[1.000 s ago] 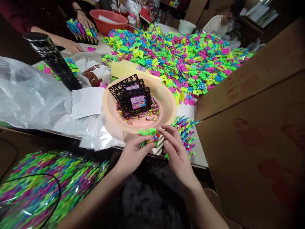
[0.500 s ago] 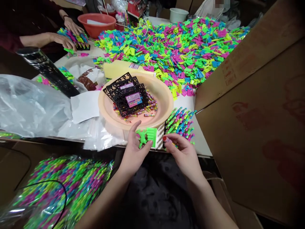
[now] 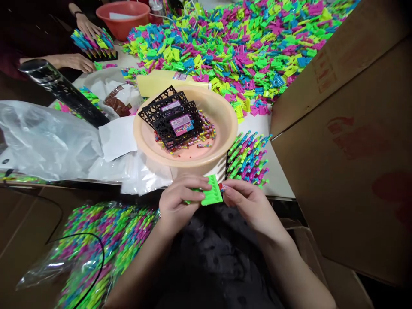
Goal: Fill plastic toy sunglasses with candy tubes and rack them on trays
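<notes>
My left hand [image 3: 178, 201] is closed around a green plastic toy piece [image 3: 210, 195], held just below the table edge. My right hand [image 3: 247, 201] pinches a small candy tube [image 3: 222, 187] with a red end against the right side of that green piece. Just beyond my hands stands a peach plastic bowl [image 3: 222, 124] holding black lattice trays [image 3: 170, 122] with pink labels and several loose candy tubes. To the right of the bowl stands a black rack filled with coloured toy pieces [image 3: 247, 159].
A huge heap of green, pink, blue and yellow plastic pieces [image 3: 238, 47] covers the far table. A cardboard box wall [image 3: 347, 141] rises on the right. Clear plastic bags [image 3: 41, 141] lie left, a bag of finished toys [image 3: 106, 249] below. Another person's hands [image 3: 77, 62] work by a red bowl [image 3: 124, 21].
My hands have drawn back toward my body and come together; the right hand now brings the candy tube against the green piece. The view has tilted downward.
</notes>
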A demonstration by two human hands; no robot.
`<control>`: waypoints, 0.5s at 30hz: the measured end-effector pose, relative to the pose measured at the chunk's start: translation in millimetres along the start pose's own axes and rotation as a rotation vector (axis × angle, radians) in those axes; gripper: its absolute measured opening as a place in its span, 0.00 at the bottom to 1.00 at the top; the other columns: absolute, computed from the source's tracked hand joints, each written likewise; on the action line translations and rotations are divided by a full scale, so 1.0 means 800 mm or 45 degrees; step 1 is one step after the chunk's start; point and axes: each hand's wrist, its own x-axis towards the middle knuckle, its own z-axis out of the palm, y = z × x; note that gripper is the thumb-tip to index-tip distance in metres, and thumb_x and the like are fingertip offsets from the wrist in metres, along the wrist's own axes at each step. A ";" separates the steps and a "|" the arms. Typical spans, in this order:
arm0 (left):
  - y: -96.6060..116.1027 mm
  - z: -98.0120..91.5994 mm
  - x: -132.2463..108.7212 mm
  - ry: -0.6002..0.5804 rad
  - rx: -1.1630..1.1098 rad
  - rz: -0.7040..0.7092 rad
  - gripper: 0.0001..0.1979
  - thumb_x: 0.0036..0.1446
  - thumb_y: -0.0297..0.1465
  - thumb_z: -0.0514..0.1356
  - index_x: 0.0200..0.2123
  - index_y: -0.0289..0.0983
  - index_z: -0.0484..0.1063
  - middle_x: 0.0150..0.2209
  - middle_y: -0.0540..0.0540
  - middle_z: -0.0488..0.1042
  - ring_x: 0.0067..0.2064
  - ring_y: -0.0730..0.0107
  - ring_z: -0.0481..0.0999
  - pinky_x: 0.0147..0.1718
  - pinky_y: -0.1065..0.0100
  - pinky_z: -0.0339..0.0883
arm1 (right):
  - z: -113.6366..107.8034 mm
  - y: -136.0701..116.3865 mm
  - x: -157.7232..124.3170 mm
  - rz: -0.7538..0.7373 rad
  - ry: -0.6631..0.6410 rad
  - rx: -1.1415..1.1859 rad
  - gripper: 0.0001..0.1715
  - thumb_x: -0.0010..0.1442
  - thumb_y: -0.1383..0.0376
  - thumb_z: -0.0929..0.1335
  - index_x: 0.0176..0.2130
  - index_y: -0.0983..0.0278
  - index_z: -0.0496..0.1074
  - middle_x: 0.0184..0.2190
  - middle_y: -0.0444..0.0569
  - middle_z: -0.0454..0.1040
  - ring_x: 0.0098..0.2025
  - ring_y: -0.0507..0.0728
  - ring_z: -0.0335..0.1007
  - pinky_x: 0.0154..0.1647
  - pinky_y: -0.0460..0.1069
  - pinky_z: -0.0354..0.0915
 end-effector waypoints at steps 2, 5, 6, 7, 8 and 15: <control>0.000 -0.005 0.000 -0.054 0.068 0.076 0.03 0.52 0.30 0.62 0.27 0.40 0.69 0.33 0.48 0.78 0.39 0.65 0.77 0.40 0.58 0.70 | 0.001 0.003 0.000 0.019 -0.010 0.052 0.16 0.53 0.53 0.69 0.35 0.62 0.76 0.21 0.42 0.66 0.23 0.48 0.56 0.24 0.45 0.54; 0.000 -0.008 0.001 -0.080 0.123 0.183 0.03 0.52 0.27 0.61 0.30 0.41 0.70 0.35 0.48 0.78 0.41 0.65 0.77 0.41 0.59 0.70 | 0.003 0.005 0.000 0.007 0.005 0.091 0.16 0.52 0.53 0.70 0.35 0.62 0.76 0.21 0.42 0.65 0.23 0.48 0.55 0.23 0.45 0.53; -0.001 -0.009 0.001 -0.094 0.132 0.207 0.05 0.52 0.25 0.61 0.32 0.41 0.70 0.35 0.48 0.78 0.41 0.65 0.76 0.41 0.59 0.69 | 0.003 0.005 0.000 -0.004 0.005 0.096 0.15 0.52 0.54 0.70 0.35 0.62 0.76 0.21 0.42 0.65 0.23 0.48 0.55 0.24 0.45 0.53; -0.001 -0.010 0.001 -0.108 0.138 0.232 0.06 0.52 0.25 0.60 0.33 0.41 0.70 0.36 0.48 0.78 0.42 0.65 0.76 0.41 0.59 0.69 | 0.004 0.005 0.000 -0.010 -0.006 0.098 0.15 0.53 0.54 0.70 0.35 0.62 0.76 0.21 0.42 0.65 0.23 0.48 0.55 0.24 0.45 0.53; -0.001 -0.010 0.002 -0.123 0.143 0.261 0.06 0.53 0.24 0.60 0.34 0.41 0.70 0.36 0.48 0.78 0.42 0.65 0.76 0.41 0.59 0.69 | 0.004 0.005 0.000 -0.012 -0.027 0.102 0.15 0.53 0.54 0.70 0.36 0.63 0.76 0.20 0.42 0.65 0.22 0.48 0.55 0.24 0.45 0.52; 0.012 -0.013 0.013 -0.205 0.245 0.420 0.02 0.56 0.24 0.57 0.32 0.35 0.69 0.34 0.43 0.78 0.41 0.67 0.77 0.39 0.64 0.69 | 0.008 0.003 -0.002 0.011 -0.124 0.286 0.15 0.55 0.55 0.68 0.35 0.63 0.76 0.17 0.41 0.63 0.21 0.48 0.54 0.23 0.45 0.53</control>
